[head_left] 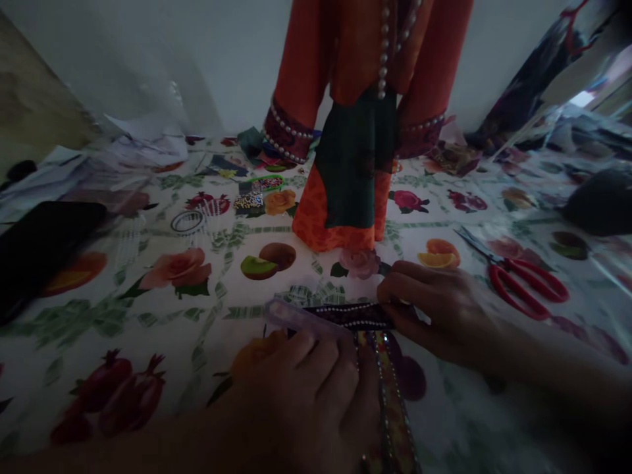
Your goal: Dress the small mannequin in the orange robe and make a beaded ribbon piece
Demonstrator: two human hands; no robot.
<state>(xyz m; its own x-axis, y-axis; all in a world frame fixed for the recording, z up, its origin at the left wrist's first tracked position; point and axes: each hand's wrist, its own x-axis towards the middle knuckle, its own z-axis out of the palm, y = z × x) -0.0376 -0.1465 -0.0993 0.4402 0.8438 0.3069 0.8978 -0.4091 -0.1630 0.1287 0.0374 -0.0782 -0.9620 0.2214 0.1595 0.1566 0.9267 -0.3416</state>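
Note:
A dark fabric strip edged with white beads lies across the front of the table. My right hand pinches its right end between thumb and fingers. My left hand is curled over a pale translucent stick-like piece, which lies slantwise over the strip's left part. Beneath my left hand a yellowish beaded strip runs toward the front edge of the view. Behind the hands stands a small orange and green garment with bead-trimmed sleeves.
Red-handled scissors lie at the right. A black phone-like object is at the left, near a ring-shaped roll. Small beads in packets sit behind. Papers lie at the back left, a dark rounded object at far right.

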